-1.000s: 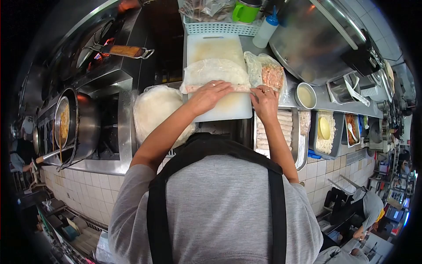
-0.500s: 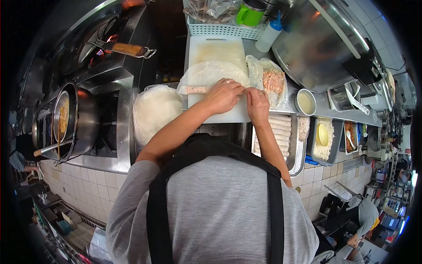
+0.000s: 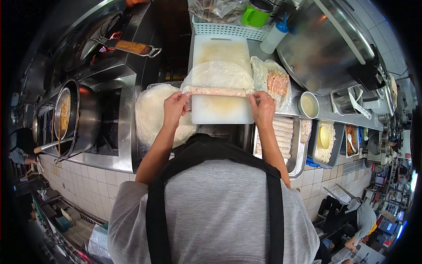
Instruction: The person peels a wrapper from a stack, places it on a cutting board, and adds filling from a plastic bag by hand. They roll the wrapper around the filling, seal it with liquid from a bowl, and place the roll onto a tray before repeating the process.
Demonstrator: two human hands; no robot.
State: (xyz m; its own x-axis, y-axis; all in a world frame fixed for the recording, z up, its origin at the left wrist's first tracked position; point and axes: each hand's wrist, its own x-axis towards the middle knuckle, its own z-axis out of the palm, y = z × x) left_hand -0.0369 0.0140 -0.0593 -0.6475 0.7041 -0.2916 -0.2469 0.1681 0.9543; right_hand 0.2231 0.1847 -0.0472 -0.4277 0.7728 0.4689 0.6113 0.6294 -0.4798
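Observation:
A thin, pale round spring roll wrapper (image 3: 215, 74) lies on the white cutting board (image 3: 222, 113). Along its near edge runs a long strip of pinkish meat filling (image 3: 217, 91), partly covered by the wrapper. My left hand (image 3: 176, 108) pinches the wrapper at the strip's left end, and my right hand (image 3: 263, 108) pinches it at the right end. To the right of the board sits a plastic bag of minced filling (image 3: 278, 83). A stack of round wrappers (image 3: 156, 112) rests left of the board, beneath my left forearm.
Finished rolls (image 3: 281, 136) fill a metal tray at right. Beyond it are a grey tub of white shreds (image 3: 325, 154) and a small bowl of pale liquid (image 3: 309, 105). A squeeze bottle (image 3: 273, 37) stands near the large pot (image 3: 325, 53). Burners and a pot (image 3: 88, 114) occupy the left.
My left hand has moved from the strip's right part to its left end. The right hand stays at the right end. The filling strip now shows along its whole length.

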